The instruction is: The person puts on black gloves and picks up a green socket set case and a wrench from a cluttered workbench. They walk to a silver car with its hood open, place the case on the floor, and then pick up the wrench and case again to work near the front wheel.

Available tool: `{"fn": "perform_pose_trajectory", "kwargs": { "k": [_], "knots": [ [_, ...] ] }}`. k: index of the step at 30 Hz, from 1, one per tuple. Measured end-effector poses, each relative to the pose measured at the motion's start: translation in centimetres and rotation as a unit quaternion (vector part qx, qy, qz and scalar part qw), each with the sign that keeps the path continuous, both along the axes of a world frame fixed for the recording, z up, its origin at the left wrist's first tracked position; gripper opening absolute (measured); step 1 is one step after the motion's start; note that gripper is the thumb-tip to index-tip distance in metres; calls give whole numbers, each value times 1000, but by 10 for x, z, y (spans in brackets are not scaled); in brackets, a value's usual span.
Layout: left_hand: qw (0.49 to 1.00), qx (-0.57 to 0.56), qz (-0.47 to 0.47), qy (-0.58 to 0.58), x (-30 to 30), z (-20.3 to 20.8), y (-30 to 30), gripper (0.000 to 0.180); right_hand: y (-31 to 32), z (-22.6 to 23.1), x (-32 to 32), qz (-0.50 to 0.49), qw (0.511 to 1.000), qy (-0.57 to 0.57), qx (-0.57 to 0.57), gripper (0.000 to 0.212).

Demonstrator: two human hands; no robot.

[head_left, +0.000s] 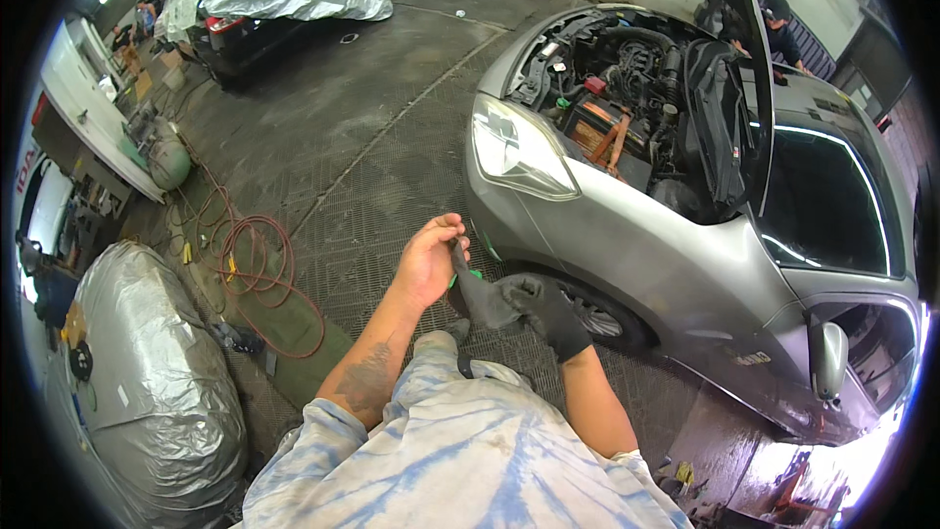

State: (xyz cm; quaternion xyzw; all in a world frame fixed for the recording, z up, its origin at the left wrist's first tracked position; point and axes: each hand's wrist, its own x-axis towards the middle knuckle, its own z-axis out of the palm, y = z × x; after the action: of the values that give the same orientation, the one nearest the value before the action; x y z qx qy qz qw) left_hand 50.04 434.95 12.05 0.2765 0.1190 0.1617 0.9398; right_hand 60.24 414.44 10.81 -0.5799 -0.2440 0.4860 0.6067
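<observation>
My left hand (428,263) is bare, its fingers bent and closed on the upper edge of a loose dark grey work glove (484,300). My right hand (548,309) wears a similar dark glove and pinches the other end of the loose one. The fabric stretches between both hands, in front of my body. A small bit of green shows beside the loose glove; what it belongs to is hard to make out. Just beyond my right hand is the front wheel (593,313) of a silver car (627,245).
The car's hood (762,78) stands raised over the engine bay, with a battery (597,127) inside. Red hose (284,274) lies coiled on the left floor near a green tank (168,159). Silver covers drape a dark car (235,44) and a bulky shape (162,382). Another person (780,34) stands beyond the silver car.
</observation>
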Motion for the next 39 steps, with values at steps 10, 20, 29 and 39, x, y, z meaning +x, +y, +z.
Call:
{"fn": "perform_pose_trajectory", "kwargs": {
  "k": [10,20,29,39],
  "knots": [
    [971,19,-204,127,-33,-45,-47,52,-14,-19,17,-150,941,248,175,23],
    [935,243,-19,258,-29,-37,-37,25,-29,-58,38,-130,973,168,89,49],
    [946,203,44,248,-35,-42,-42,20,-18,-1,15,-139,830,471,265,106],
    [929,306,14,207,-19,-51,-60,15,1,-21,-3,-32,998,5,52,67]
  ]
}}
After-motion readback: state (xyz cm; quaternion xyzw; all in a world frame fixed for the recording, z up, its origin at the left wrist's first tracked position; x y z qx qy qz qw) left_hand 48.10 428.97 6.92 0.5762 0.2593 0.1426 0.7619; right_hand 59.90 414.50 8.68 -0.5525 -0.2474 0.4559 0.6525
